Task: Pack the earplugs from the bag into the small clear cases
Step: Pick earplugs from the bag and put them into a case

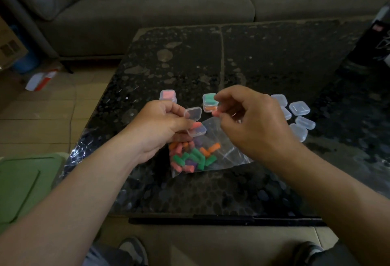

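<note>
One pink earplug (215, 113) between right fingers (227, 118), near the open case (197, 130).

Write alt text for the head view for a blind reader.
A person's left hand holds an open clear case with a pink earplug inside; the right hand pinches another earplug above the bag of earplugs on a table. Filled cases sit behind, empty cases at right.

Dark speckled table (263, 59), clear bag (230, 156) of coloured earplugs (196, 156), filled cases (167, 94) behind, empty cases (299, 108) right
</note>
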`<state>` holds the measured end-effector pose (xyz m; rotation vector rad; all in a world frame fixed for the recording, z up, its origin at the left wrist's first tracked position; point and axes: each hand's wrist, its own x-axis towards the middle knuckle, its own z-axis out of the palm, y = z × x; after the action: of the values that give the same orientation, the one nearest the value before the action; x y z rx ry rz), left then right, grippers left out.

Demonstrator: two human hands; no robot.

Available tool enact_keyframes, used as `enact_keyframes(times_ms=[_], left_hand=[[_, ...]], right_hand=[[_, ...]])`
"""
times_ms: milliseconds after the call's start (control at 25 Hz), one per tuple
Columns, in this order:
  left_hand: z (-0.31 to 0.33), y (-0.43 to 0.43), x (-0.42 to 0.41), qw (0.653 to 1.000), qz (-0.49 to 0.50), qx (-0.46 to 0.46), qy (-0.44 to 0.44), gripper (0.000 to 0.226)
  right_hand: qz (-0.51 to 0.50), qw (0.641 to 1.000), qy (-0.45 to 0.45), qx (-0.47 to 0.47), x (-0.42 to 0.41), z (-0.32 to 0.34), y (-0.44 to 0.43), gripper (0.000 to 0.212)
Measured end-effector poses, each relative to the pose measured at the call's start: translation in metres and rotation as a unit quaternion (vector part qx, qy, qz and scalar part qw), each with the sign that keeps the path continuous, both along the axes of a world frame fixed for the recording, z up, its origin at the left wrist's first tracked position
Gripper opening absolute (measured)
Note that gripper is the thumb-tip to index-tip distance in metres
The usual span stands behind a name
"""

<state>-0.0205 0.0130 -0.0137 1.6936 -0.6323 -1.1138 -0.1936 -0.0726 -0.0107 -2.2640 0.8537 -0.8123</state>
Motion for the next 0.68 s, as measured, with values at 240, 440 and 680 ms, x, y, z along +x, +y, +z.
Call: enact_keyframes(times_ms=[240, 440, 680], left_hand=[[0.0057, 0.0023, -0.0076, 0.999, -0.018, -0.024, 0.025, 0.024], [0.0081, 0.0033, -0.0094, 0.997, -0.023, -0.050, 0.051, 0.036], [0.0064, 0.0040, -0.0083, 0.997, -0.026, -0.060, 0.043, 0.027]], right_hand=[[0.033, 0.998, 0.050, -0.004, 0.0011, -0.0007, 0.0053, 0.035], [0.046, 0.998, 0.032, 0.004, 0.0018, -0.0030, 0.0051, 0.036], [0.063, 0.998, 0.000, 0.020, 0.0029, -0.0051, 0.0064, 0.033]])
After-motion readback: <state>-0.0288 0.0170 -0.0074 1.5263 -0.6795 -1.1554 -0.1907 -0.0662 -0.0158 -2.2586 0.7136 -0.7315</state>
